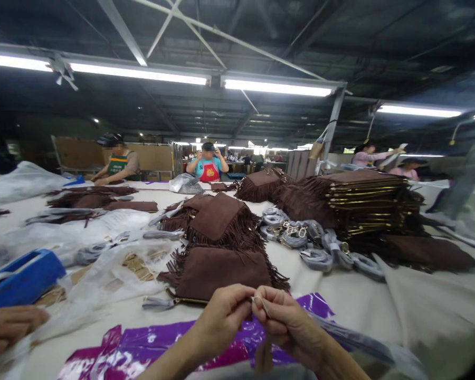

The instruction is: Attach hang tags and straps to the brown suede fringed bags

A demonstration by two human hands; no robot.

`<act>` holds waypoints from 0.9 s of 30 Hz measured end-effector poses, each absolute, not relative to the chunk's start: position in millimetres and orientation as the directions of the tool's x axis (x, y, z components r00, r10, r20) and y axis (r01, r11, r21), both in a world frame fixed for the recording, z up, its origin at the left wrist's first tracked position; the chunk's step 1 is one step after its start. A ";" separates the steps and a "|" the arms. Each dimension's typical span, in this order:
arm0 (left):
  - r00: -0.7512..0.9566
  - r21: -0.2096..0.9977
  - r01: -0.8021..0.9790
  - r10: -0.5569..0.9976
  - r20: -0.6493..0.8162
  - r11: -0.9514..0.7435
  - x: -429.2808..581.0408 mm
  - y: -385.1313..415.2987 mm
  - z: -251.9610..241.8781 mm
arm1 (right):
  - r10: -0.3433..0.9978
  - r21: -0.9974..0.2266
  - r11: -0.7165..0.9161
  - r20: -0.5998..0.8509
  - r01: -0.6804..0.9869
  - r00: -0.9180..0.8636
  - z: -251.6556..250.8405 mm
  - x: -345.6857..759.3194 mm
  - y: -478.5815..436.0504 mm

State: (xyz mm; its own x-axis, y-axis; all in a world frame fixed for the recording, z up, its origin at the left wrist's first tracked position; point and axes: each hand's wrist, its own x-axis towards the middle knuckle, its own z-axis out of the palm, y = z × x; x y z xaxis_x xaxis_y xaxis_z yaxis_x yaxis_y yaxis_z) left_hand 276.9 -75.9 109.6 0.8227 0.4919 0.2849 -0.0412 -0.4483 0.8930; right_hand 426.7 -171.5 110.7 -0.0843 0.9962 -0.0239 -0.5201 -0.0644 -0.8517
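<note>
My left hand [230, 312] and my right hand [285, 319] meet at the front centre, fingertips pinched together. A thin, pale string [264, 305] shows between the fingers, and both hands appear closed on it. Below my right hand hangs a brown paper tag [263, 357]; whether the string joins it is hidden. Just beyond my hands lies a dark brown fringed suede bag [224, 272] with a gold zip and a grey-wrapped zip pull [157, 303]. Under my wrists is shiny purple plastic packaging [150, 343].
More fringed bags [217, 216] lie behind, with a tall stack [364, 198] at right. Wrapped straps [288, 232] sit between them. At left are a blue tape dispenser [26, 278], clear plastic bags [103, 285] and another person's hand [11, 328]. Co-workers [208, 164] stand across the table.
</note>
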 end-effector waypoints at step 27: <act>0.929 0.342 0.265 0.333 0.160 -0.902 345.5 -88.4 93.3 | 0.939 -0.978 0.011 0.080 0.206 0.333 56.2 469.8 -255.1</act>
State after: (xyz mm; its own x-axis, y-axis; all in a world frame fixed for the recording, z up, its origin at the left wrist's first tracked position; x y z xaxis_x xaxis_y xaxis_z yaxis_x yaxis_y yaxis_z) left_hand 345.5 -88.4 93.3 0.9292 0.3332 0.1600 0.2646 -0.9017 0.3419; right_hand 469.8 -255.1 56.2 0.3334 0.9394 0.0805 0.2064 0.0106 -0.9784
